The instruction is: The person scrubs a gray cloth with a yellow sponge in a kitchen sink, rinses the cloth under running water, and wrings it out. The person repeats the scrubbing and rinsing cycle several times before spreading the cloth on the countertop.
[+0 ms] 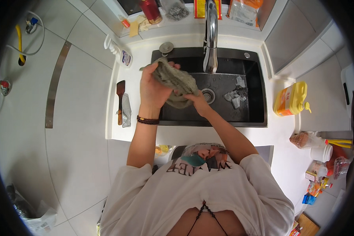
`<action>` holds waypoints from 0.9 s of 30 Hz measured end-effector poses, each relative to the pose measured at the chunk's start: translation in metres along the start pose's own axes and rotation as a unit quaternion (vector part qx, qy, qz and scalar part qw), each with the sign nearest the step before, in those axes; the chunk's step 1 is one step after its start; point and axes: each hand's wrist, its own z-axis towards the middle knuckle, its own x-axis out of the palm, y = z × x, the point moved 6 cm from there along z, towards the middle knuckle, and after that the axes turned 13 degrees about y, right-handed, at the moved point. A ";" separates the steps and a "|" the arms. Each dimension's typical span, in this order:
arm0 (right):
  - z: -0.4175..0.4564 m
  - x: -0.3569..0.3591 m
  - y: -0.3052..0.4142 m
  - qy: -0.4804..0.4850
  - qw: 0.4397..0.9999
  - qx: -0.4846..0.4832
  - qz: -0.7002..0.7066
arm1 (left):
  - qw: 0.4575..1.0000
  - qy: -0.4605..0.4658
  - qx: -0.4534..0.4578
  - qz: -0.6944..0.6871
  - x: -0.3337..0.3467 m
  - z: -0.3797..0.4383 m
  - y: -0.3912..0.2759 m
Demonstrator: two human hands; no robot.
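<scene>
A crumpled grey-green cloth point(177, 79) is held up over the left part of the black sink point(183, 122). My left hand point(155, 85) grips its left end, with fingertips showing along the far side. Lower on the right, my right hand point(200, 101) pinches the cloth's edge between thumb and fingers. A fold of the cloth hangs down between the hands. Just right of my right hand is the metal sink drain point(208, 96). The chrome faucet point(211, 44) reaches over the basin, beyond the cloth.
Wet scraps of white wrapping point(236, 96) lie in the basin's right side. A spray bottle point(121, 53) and a wooden spatula point(120, 100) are on the left counter. At right stands a yellow pump jug point(292, 98). Bags and a red can point(151, 11) line the sill.
</scene>
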 end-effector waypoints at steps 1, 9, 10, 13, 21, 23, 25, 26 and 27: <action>0.000 -0.008 -0.004 0.016 0.997 0.011 0.069 | 1.000 -0.017 0.013 0.005 -0.014 -0.007 -0.005; 0.001 0.044 0.008 -0.097 0.859 -0.195 -0.463 | 0.989 -0.099 -0.049 -0.094 -0.142 -0.051 0.082; 0.012 0.030 -0.019 -0.152 0.782 -0.278 -0.537 | 0.989 0.025 -0.063 -0.131 -0.130 -0.038 0.093; 0.017 0.044 0.005 -0.221 0.730 -0.120 -0.636 | 0.993 -0.117 -0.013 -0.032 -0.093 -0.045 0.097; 0.008 0.054 0.049 -0.249 0.665 -0.200 -0.675 | 0.994 -0.064 0.029 -0.087 -0.100 -0.035 0.100; -0.005 0.094 0.037 -0.161 0.650 -0.264 -0.694 | 0.991 0.011 0.025 -0.134 -0.104 -0.035 0.104; 0.020 0.033 0.043 -0.242 0.691 -0.119 -0.671 | 0.975 -0.207 -0.038 -0.064 -0.112 -0.042 0.119; 0.031 0.003 0.048 -0.278 0.705 -0.046 -0.651 | 0.978 -0.198 -0.047 -0.047 -0.101 -0.039 0.120; 0.034 -0.013 0.057 -0.305 0.750 -0.004 -0.587 | 0.980 -0.188 -0.053 -0.031 -0.094 -0.035 0.121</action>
